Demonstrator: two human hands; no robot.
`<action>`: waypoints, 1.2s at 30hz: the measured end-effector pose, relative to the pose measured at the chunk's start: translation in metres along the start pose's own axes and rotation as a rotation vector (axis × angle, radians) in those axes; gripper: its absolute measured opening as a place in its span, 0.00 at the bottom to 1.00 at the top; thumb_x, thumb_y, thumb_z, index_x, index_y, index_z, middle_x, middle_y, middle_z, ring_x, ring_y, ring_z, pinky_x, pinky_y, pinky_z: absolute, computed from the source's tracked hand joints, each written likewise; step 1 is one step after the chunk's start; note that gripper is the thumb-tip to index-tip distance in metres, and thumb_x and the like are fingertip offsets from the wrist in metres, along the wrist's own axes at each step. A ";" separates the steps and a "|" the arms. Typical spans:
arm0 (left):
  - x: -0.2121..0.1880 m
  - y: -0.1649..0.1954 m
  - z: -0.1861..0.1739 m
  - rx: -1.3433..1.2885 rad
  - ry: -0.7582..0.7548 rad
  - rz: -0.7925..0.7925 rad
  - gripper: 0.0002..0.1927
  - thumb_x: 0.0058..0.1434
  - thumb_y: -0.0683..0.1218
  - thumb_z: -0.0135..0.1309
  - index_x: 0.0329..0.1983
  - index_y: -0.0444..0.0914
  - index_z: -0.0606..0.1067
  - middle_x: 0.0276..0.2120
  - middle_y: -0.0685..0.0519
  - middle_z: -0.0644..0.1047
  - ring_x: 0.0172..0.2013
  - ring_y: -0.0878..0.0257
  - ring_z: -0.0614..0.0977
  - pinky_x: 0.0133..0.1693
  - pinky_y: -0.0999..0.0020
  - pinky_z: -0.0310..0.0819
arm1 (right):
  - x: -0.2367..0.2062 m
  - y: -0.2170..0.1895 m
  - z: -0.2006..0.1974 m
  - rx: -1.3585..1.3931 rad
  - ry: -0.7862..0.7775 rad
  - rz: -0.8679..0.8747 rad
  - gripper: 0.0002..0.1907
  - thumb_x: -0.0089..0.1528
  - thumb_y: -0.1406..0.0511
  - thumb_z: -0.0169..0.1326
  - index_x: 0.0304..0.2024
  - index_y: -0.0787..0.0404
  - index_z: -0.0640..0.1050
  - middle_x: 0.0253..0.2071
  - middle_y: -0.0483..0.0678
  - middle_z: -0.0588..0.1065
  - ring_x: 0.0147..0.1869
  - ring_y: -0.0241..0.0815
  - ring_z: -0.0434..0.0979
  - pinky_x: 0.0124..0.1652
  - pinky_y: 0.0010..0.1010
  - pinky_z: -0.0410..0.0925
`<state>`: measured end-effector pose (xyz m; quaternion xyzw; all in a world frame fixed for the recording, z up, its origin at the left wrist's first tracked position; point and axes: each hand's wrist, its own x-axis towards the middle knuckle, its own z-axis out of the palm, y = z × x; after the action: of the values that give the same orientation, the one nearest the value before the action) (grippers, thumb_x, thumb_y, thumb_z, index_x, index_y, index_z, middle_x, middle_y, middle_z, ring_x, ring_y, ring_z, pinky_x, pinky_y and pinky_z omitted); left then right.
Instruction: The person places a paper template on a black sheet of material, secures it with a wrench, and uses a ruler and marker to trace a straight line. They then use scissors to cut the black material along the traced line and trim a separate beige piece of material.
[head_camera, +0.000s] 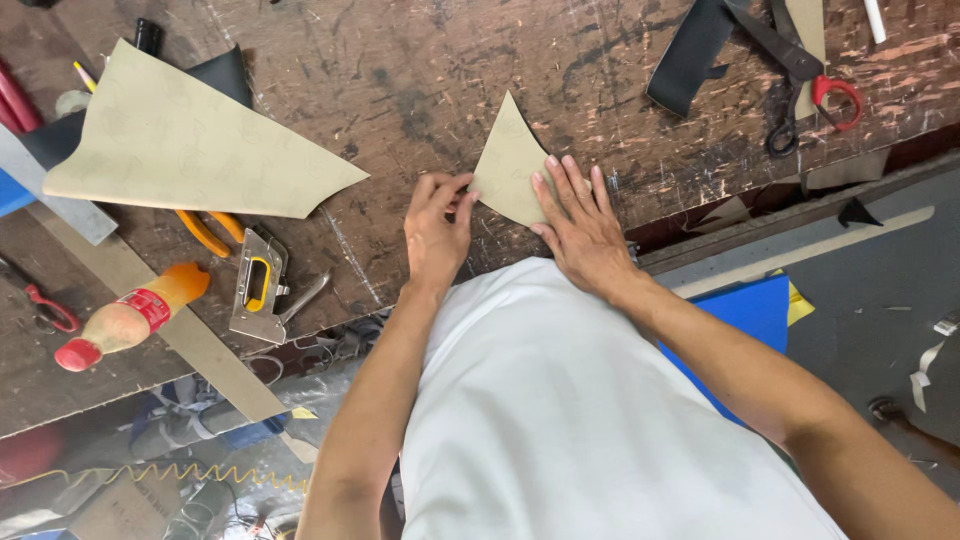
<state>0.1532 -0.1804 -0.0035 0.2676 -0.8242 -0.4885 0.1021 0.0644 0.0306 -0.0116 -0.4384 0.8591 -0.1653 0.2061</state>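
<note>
A small tan pointed piece of sheet material (508, 160) lies on the scarred wooden workbench (420, 90). My right hand (578, 225) lies flat on its right part, fingers spread, pressing it down. My left hand (437, 230) pinches the piece's left corner between thumb and fingers. My white shirt fills the lower middle of the view.
A large tan sheet (190, 150) lies at the left over a black piece. Near it are a staple gun (257, 288), orange-handled pliers (208, 232) and a glue bottle with a red cap (125, 318). Red-handled scissors (805, 85) and a black strip (690, 55) sit at the top right. Scraps litter the floor.
</note>
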 end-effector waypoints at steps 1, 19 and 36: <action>-0.001 0.001 0.000 0.002 -0.001 0.029 0.12 0.61 0.38 0.62 0.49 0.35 0.80 0.41 0.49 0.76 0.39 0.58 0.81 0.40 0.68 0.82 | 0.000 0.000 0.001 0.002 0.002 -0.002 0.35 0.72 0.55 0.46 0.77 0.60 0.53 0.80 0.57 0.47 0.84 0.56 0.40 0.76 0.55 0.37; 0.008 -0.005 0.050 0.391 -0.208 0.455 0.28 0.69 0.39 0.49 0.72 0.31 0.62 0.73 0.40 0.59 0.74 0.45 0.59 0.75 0.49 0.50 | -0.002 0.002 0.006 -0.060 0.016 -0.016 0.36 0.71 0.55 0.48 0.77 0.61 0.56 0.79 0.58 0.48 0.83 0.57 0.41 0.75 0.57 0.38; 0.013 -0.017 0.064 0.667 -0.321 0.443 0.35 0.69 0.45 0.48 0.78 0.34 0.54 0.78 0.39 0.47 0.78 0.46 0.45 0.76 0.44 0.37 | -0.004 0.005 0.009 -0.054 0.035 -0.005 0.36 0.71 0.55 0.49 0.77 0.62 0.57 0.80 0.59 0.48 0.84 0.58 0.40 0.75 0.56 0.38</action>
<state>0.1206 -0.1461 -0.0513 0.0232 -0.9800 -0.1970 -0.0172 0.0677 0.0359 -0.0209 -0.4427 0.8657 -0.1503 0.1788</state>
